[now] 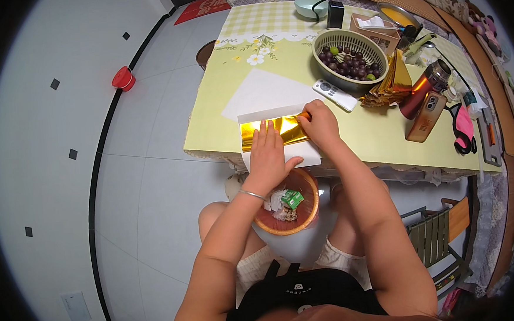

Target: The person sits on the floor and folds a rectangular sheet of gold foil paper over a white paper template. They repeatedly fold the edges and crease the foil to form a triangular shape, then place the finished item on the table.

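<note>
Foil point(289, 134), a shiny gold rectangular strip, lies over white paper point(301, 154) at the near edge of the yellow-green cloth-covered surface point(379, 144). Long axis runs left-right. We've both hands touching it: left hand point(268, 150) flat, ungripped, fingers pointing away, thumb splayed right; right hand point(322, 123) curled, pinching the right end, forearm angled inward.

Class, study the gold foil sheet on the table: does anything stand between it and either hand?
Nothing visible does. The left hand lies flat on the gold foil sheet; the right hand curls over its right end. The remote lies beyond, not between.
</note>
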### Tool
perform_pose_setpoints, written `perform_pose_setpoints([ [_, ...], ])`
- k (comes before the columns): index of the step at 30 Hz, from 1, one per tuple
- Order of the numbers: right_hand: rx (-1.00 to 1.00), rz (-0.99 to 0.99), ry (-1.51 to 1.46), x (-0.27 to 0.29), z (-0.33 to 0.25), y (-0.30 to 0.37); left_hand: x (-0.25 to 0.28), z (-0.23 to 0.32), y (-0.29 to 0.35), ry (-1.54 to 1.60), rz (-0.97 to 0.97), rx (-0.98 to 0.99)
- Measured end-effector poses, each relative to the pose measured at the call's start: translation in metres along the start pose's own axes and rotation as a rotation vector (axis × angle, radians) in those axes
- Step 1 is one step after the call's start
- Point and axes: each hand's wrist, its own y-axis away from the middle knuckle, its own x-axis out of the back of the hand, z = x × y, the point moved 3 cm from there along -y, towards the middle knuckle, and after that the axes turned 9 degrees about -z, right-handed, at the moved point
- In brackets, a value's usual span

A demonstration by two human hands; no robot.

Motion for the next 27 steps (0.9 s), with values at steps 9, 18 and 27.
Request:
perform_pose_setpoints([
  [9,-0.019,0.010,-0.066,0.000,0.009,0.000,0.004,0.007,0.002,-0.057,-0.087,0.013],
  [18,0.073,0.100,0.008,0.008,0.006,0.005,-0.001,0.008,0.000,-0.037,-0.122,0.043],
  [27,0.402,-0.388,0.237,-0.019,-0.045,0.054,-0.015,0.003,0.000,-0.014,-0.115,0.095],
])
